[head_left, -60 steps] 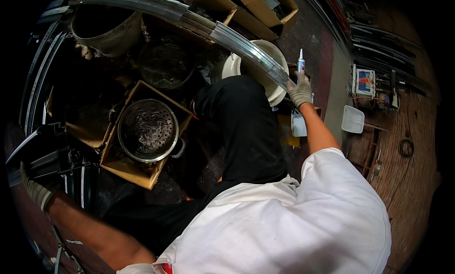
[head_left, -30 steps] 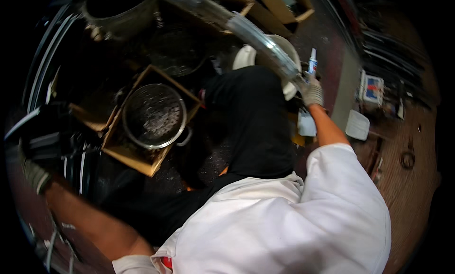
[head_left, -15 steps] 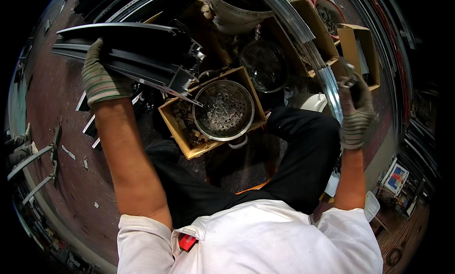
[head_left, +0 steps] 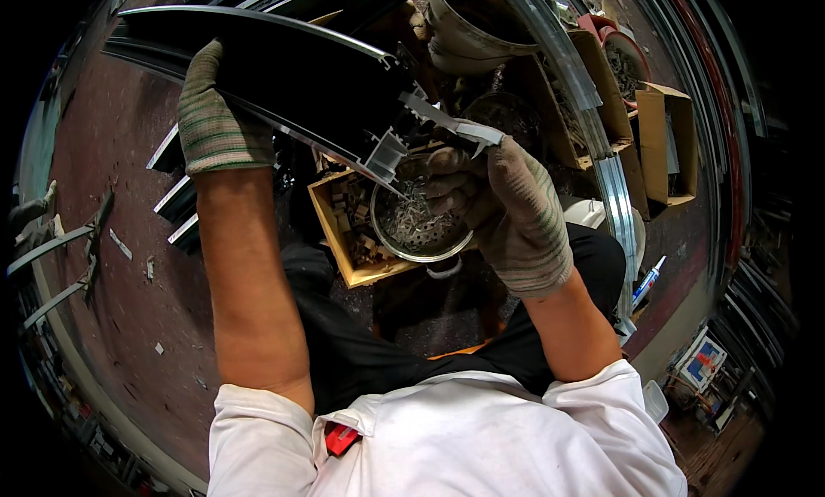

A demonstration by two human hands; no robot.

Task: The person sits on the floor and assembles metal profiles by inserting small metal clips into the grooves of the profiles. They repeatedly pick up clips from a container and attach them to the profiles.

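Note:
My left hand (head_left: pixel 222 123), in a striped knit glove, grips a long black metal profile (head_left: pixel 301 63) with its thumb over the upper side. The profile's cut end, with bare silver edges and channels, points right. At that end my right hand (head_left: pixel 520 217), gloved alike, holds a small silver metal bracket (head_left: pixel 477 134) between thumb and fingers. One tip of the bracket meets or overlaps the profile's end; whether it sits inside a channel I cannot tell. Below them, a perforated metal pot (head_left: pixel 419 254) holds many small metal pieces.
The pot rests in a wooden box (head_left: pixel 354 278) with small brownish blocks. Beyond stand a dirty white bucket (head_left: pixel 464 46) and cardboard boxes (head_left: pixel 669 144). A silver metal strip (head_left: pixel 612 192) runs along my right side. More profiles (head_left: pixel 176 192) lie left; a tube (head_left: pixel 649 282) lies right.
My right hand has come in from the far right, bringing the bracket to the profile's end. The left hand and profile have shifted slightly right and away from me.

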